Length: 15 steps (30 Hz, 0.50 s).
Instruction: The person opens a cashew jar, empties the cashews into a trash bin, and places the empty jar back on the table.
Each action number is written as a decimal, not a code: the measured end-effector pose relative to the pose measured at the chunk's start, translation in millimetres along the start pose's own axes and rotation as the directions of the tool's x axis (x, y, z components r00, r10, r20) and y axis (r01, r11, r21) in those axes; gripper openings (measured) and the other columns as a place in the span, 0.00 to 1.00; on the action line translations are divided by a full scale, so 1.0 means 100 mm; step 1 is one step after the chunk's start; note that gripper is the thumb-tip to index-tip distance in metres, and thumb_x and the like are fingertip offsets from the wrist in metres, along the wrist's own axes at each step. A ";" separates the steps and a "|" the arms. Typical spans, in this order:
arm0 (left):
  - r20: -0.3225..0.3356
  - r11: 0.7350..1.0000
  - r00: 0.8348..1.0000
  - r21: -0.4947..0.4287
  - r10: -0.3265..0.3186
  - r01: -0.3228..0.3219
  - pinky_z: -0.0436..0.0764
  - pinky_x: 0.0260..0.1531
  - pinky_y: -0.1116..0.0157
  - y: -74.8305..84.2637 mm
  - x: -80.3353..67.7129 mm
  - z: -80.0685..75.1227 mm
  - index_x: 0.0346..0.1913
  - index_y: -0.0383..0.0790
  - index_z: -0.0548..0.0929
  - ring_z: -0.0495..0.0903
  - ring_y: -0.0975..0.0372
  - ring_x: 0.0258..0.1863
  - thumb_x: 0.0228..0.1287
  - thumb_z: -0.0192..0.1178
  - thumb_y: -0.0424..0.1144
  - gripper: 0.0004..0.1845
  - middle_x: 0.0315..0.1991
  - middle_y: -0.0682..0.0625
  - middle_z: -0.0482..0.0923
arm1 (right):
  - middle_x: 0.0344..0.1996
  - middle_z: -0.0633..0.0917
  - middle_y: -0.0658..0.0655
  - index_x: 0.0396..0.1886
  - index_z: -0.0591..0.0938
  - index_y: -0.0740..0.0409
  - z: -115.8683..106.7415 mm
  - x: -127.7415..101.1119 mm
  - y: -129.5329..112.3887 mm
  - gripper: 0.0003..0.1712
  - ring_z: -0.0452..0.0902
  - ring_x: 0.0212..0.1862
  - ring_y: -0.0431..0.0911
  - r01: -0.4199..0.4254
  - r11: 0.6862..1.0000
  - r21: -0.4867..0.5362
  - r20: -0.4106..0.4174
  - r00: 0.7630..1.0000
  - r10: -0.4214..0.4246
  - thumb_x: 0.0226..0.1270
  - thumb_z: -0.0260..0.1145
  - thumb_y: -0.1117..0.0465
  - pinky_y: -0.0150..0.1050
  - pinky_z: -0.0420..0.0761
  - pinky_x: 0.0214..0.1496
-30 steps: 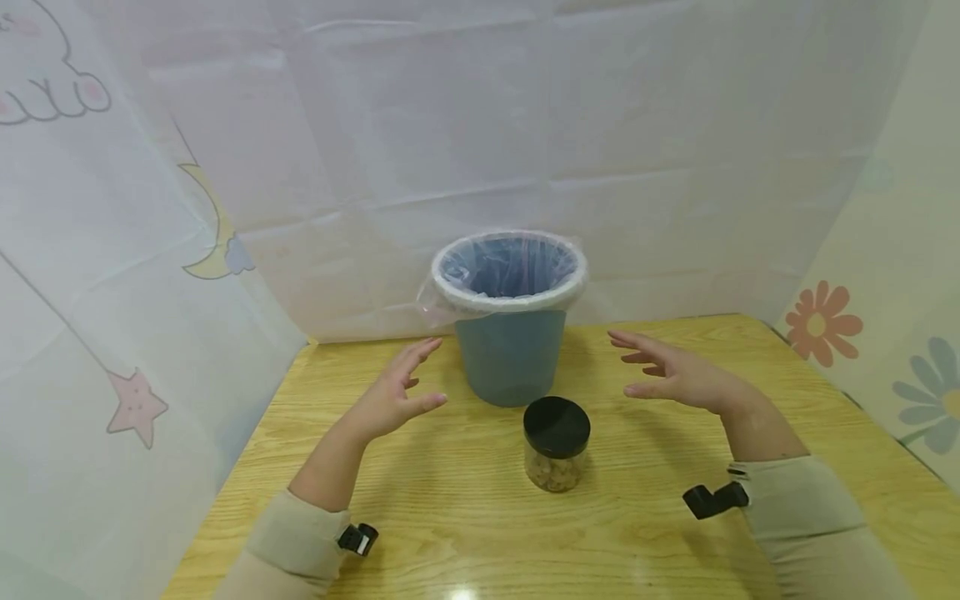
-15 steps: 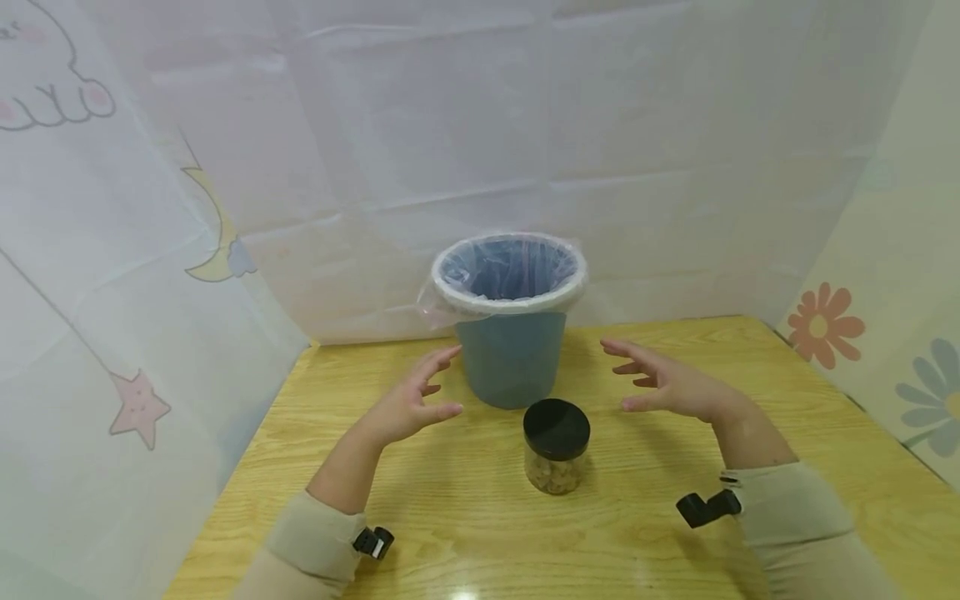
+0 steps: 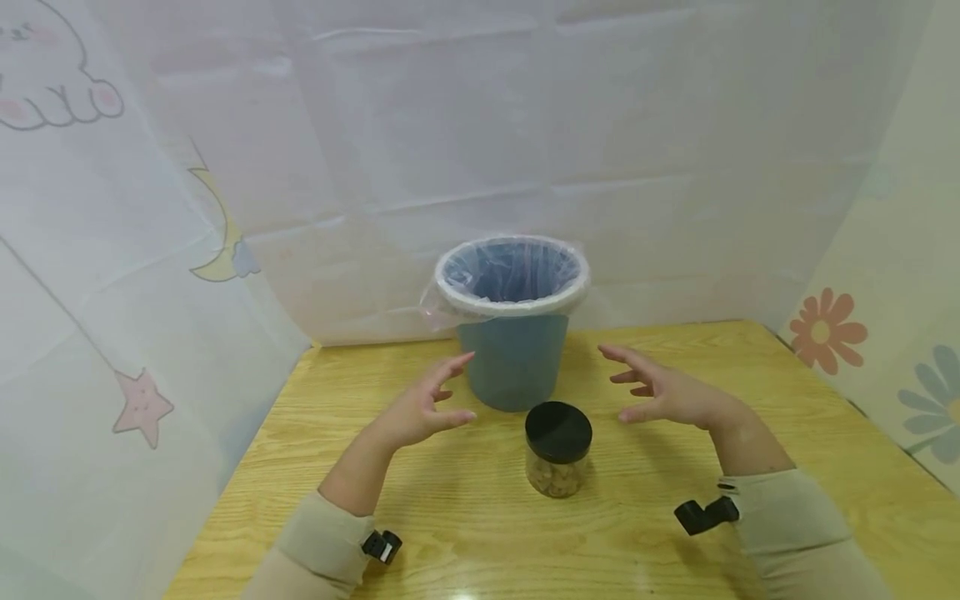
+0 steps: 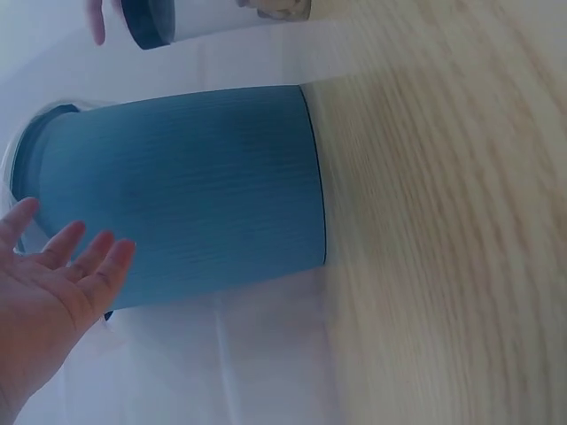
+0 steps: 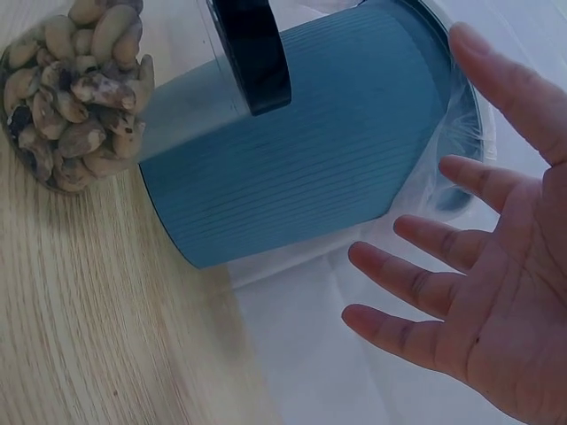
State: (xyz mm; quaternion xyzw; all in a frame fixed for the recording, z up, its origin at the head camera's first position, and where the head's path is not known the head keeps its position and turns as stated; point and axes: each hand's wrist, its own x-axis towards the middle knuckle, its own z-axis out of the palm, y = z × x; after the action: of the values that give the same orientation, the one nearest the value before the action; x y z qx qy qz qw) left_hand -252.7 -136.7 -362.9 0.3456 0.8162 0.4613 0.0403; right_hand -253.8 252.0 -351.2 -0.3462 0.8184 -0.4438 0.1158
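**Jar (image 3: pixel 555 475) standing between a spread left hand (image 3: pixel 422 410) and right hand (image 3: pixel 667 397)**

In the head view, we are seeing the jar standing upright on the wooden surface (image 3: pixel 435 508), about midway between its left and right edges. The two hands are hovering on either side, palms roughly facing each other, and neither is touching the jar. Its long axis is running straight up, across the gap between the palms. The jar is lying slightly toward the surface's near side from the fingertips, more level with the thumbs, and the right hand is sitting nearer to it than the left. Behind it, a blue bin (image 3: pixel 513 358) is standing close to the surface's far edge, with a clear plastic bag (image 3: pixel 557 257) lining it and hanging over its rim. A strip of wood is showing between the feet of bin and jar.

In the left wrist view, which is lying sideways, we are finding the left hand with its fingers spread and its palm holding nothing. The bin is filling the middle; the jar is only partly showing, cut off at the top.

In the right wrist view, also turned, the right hand is likewise holding nothing, its fingers and thumb spreading well apart. Here we are getting our best look at the jar: clear walls, a glossy black lid (image 5: pixel 252 53), and pale brown nuts (image 5: pixel 75 106), seemingly cashews, some with dark patches, heaping at the bottom and leaving space below the lid.
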 end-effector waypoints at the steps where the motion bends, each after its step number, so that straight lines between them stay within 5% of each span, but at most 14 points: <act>1: 0.005 1.000 1.000 -0.001 -0.004 0.004 0.61 0.60 0.49 0.00 0.00 0.01 0.71 0.51 0.52 0.54 0.50 0.66 0.57 0.64 0.42 0.42 0.69 0.49 0.51 | 0.70 0.45 0.63 0.73 0.44 0.49 0.00 0.00 0.00 0.51 0.55 0.63 0.66 0.002 1.000 -0.002 0.003 1.000 -0.002 0.58 0.66 0.63 0.67 0.57 0.56; 11: 0.021 0.999 0.999 0.023 -0.028 0.028 0.62 0.61 0.54 0.02 0.03 0.11 0.71 0.50 0.52 0.53 0.56 0.67 0.56 0.65 0.44 0.44 0.69 0.52 0.50 | 0.70 0.46 0.62 0.72 0.44 0.55 0.07 0.05 -0.03 0.52 0.56 0.63 0.65 0.021 1.000 -0.006 0.037 0.999 -0.020 0.57 0.67 0.62 0.67 0.58 0.56; 15: 0.057 0.998 0.997 0.026 -0.050 0.049 0.63 0.61 0.54 0.23 0.02 0.13 0.71 0.44 0.51 0.53 0.53 0.67 0.57 0.64 0.39 0.43 0.70 0.47 0.50 | 0.70 0.48 0.60 0.73 0.45 0.51 0.11 0.05 -0.05 0.52 0.57 0.63 0.64 0.004 1.000 -0.002 0.055 0.998 -0.003 0.57 0.68 0.61 0.66 0.58 0.56</act>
State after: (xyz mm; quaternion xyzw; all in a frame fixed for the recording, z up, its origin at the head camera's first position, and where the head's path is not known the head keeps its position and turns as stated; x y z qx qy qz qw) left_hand -236.9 -118.5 -351.7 0.3388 0.8287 0.4397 0.0710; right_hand -249.5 239.3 -352.7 -0.3598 0.8148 -0.4334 0.1371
